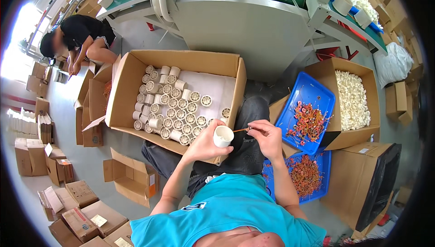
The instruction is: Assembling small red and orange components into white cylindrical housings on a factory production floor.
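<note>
My left hand (204,142) is closed around a white plastic cup-shaped housing (224,134), its open end facing up. My right hand (268,139) pinches a thin orange-red wire (240,130) that reaches to the housing's rim; what is on the wire's ends is too small to make out. Just beyond my left hand is a large open cardboard box (122,84) with many white round housings (174,101), several showing slotted ends. To my right, a tilted blue tray (294,92) holds a tangle of red-orange wired parts (307,122).
A second blue tray (325,186) with more wired parts (304,177) lies below the first. At right stands a carton of small white pieces (351,100). A grey machine (240,34) stands ahead. Another person (84,36) crouches at far left. Cartons (131,177) line the left floor.
</note>
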The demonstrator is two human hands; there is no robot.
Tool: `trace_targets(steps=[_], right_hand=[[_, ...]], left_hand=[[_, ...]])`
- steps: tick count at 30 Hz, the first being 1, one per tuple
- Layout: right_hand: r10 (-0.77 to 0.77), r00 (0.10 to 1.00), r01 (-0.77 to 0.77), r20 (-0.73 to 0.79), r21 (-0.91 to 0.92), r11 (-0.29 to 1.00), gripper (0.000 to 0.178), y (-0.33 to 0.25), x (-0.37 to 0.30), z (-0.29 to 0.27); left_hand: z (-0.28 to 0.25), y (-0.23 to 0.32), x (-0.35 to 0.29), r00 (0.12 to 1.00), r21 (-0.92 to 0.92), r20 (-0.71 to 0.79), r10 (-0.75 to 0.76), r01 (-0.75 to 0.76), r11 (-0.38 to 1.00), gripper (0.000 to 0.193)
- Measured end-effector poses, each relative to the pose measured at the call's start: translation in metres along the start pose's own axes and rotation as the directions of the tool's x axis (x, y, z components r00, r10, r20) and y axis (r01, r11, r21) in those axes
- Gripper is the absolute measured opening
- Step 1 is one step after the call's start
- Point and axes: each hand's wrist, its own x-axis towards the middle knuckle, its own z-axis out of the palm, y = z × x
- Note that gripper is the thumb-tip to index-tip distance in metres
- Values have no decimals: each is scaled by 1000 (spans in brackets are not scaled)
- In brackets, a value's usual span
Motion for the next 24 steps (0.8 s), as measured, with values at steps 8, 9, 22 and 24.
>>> trace_targets(steps=[8,9,22,24], right_hand=[[-222,947,167,-234,-231,958,21,-29,6,1],[-288,926,234,-242,-231,945,20,-43,5,2],[-227,973,229,34,-57,972,23,-64,-18,22],[-208,977,212,52,-76,974,22,-64,-17,22]], left_hand=[[17,-39,18,797,356,-435,419,-275,893,60],[17,-44,19,796,359,-442,413,-266,895,60],[20,-45,27,629,461,-457,630,-439,772,66],[19,-47,29,614,469,-443,654,-463,752,67]])
